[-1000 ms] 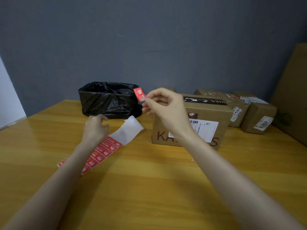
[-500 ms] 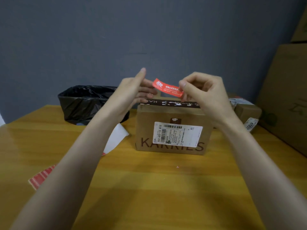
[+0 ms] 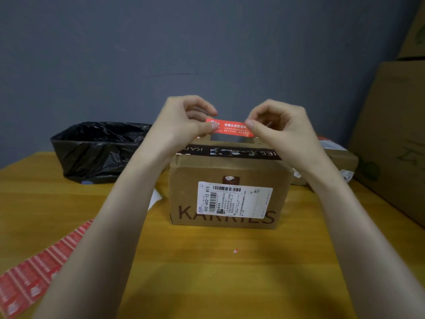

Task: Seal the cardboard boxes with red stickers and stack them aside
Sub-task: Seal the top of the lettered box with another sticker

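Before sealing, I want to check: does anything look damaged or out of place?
A small red scrap lies loose on the table in front of the cardboard box. Its upper left corner looks slightly crumpled. Nothing else stands out.

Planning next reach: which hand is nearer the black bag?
Left. The left hand is right of the black bag; the right hand is farther right, across the red sticker both pinch.
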Available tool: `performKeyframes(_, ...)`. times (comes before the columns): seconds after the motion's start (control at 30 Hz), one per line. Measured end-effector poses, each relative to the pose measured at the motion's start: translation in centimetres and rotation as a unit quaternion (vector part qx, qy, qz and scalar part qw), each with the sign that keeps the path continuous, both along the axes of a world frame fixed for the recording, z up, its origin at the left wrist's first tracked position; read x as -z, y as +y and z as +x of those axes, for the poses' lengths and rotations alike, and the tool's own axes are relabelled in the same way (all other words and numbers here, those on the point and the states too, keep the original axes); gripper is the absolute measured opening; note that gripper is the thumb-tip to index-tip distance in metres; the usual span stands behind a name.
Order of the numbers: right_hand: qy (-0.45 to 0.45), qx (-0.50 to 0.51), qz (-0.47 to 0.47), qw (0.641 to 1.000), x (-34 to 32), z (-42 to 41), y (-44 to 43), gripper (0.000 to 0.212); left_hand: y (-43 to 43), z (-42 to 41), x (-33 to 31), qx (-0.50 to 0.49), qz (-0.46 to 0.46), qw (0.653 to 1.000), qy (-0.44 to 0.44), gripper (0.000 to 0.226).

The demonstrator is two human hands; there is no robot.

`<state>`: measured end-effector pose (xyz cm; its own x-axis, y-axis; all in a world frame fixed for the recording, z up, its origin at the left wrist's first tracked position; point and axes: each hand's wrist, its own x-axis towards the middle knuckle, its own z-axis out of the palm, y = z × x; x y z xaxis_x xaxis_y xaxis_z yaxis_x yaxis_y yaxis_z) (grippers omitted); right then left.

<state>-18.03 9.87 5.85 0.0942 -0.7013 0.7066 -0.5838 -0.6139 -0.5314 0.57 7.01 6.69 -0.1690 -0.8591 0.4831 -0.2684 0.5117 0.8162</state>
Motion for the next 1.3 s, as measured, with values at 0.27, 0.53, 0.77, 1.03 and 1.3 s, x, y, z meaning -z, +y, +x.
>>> performKeyframes(0.27,0.034,0.137,-0.005,0.99,0.0,1.0,-2.1,0.024,-1.7,-0.6,0.5,-0.126,-0.111,0.985,-0.034,0.023)
performKeyframes(0.53,-0.049,0.16,-0.005,0.986,0.5,0.7,-2.5,0.009,-2.3,-1.0,1.4,-0.133,-0.136,0.982,0.007,0.017)
performKeyframes(0.77,-0.116,0.14,0.062,0.981,0.3,-0.4,-2.8,0.01,-2.6,-1.3,1.6,-0.087,-0.07,0.993,0.049,0.016)
performKeyframes(1.03,-0.099,0.134,0.106,0.98,0.2,-0.8,-2.4,0.007,-2.0,-1.4,1.3,-0.043,0.053,0.997,0.029,0.012)
performKeyframes(1.3,-0.096,0.115,0.116,0.982,0.0,-0.9,-2.1,0.006,-2.3,-1.6,1.4,-0.048,0.064,0.997,-0.002,0.014)
